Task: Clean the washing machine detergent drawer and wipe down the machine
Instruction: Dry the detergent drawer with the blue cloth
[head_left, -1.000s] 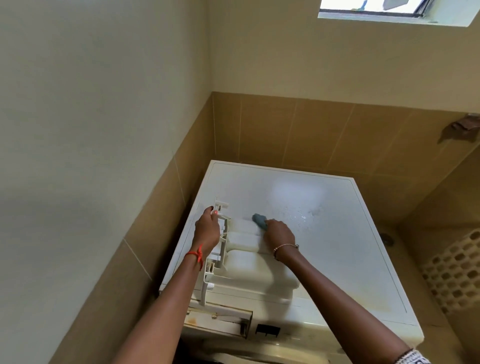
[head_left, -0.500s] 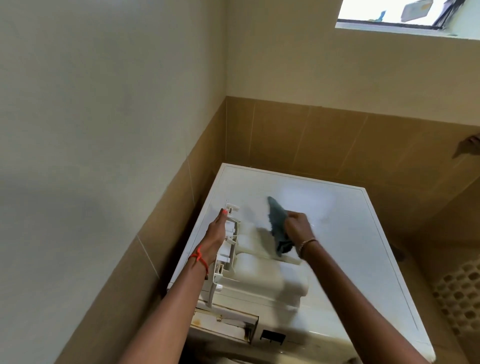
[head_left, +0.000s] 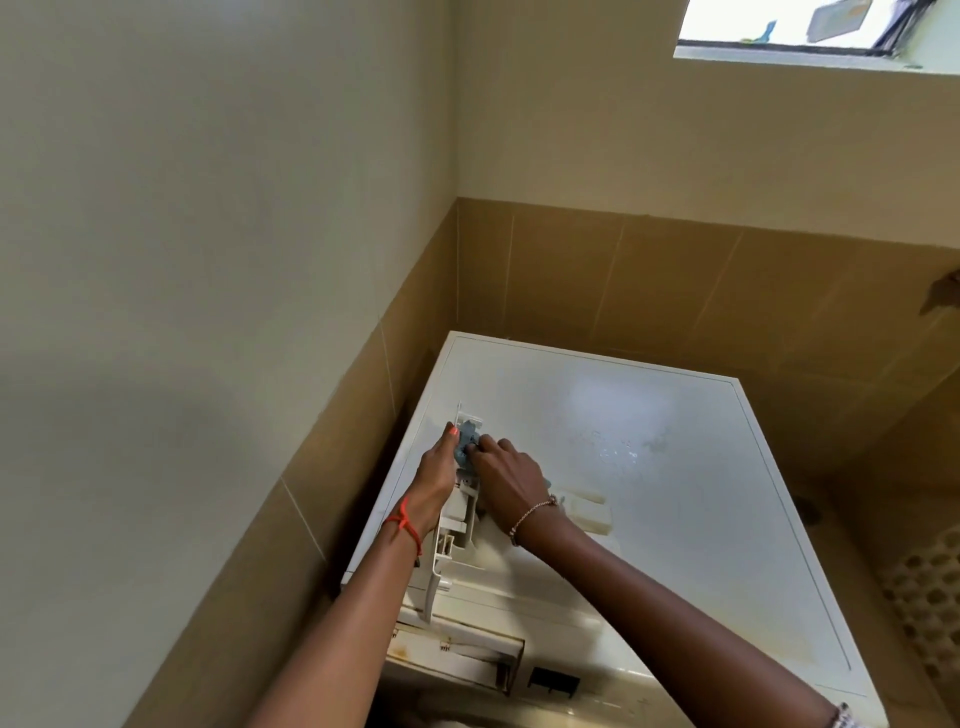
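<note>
Now | cloth (head_left: 464, 442) pinched by right fingers (head_left: 489, 448) | left hand (head_left: 437, 470) holds drawer (head_left: 458, 526)

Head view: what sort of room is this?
Probably a laundry or utility room: a white washing machine stands in a tiled corner, its detergent drawer out on top, with a high window above.

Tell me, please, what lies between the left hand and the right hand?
In the head view, a bunched blue-grey cloth, pinched by the right hand, against the detergent drawer the left hand holds.
</note>
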